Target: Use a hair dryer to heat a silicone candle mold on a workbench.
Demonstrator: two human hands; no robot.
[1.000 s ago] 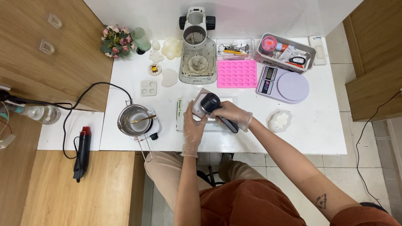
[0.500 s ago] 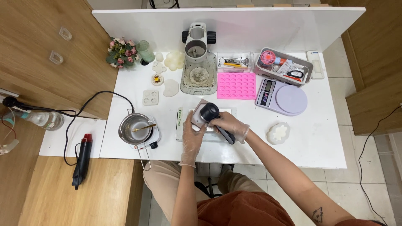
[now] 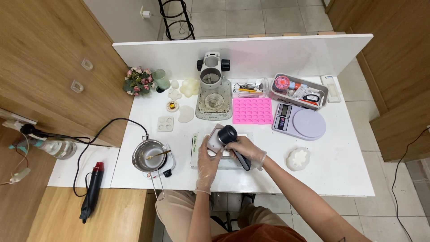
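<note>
Far left, off the bench at 9 o'clock: a clear bottle (image 3: 60, 148) on a wooden surface, and a black heat gun (image 3: 92, 192) with a red tip lying at 8 o'clock, cord looping up to a wall socket. On the white bench (image 3: 349, 179), at 10 o'clock, a small flower pot (image 3: 138, 81) beside a pale green cup (image 3: 161, 79), with white wax shapes (image 3: 189, 87) just right of them. Lower, at 8 o'clock of the bench, a steel pot (image 3: 148, 155) on a small hotplate, spoon resting inside. Centre, near the front edge: left hand (image 3: 208, 157), gloved, grip closed around the edge of a pale square mould (image 3: 214, 139) that sits over a white tray (image 3: 195, 150). Just right, touching the same spot: right hand (image 3: 250, 151), also gloved, grip wrapped tight on the dark handle of a round-headed black tool (image 3: 227, 134), head resting on the mould. At 12 o'clock, a white machine (image 3: 214, 89) with black knobs against the back panel. Right of it, a pink mould (image 3: 252, 110), a clear box (image 3: 246, 87) of small tools behind. At 2 o'clock, a grey tray (image 3: 322, 92) holding a small pink fan; below, a lilac scale (image 3: 299, 122). At 4 o'clock, well apart from the hands, a white flower-shaped piece (image 3: 298, 158).
</note>
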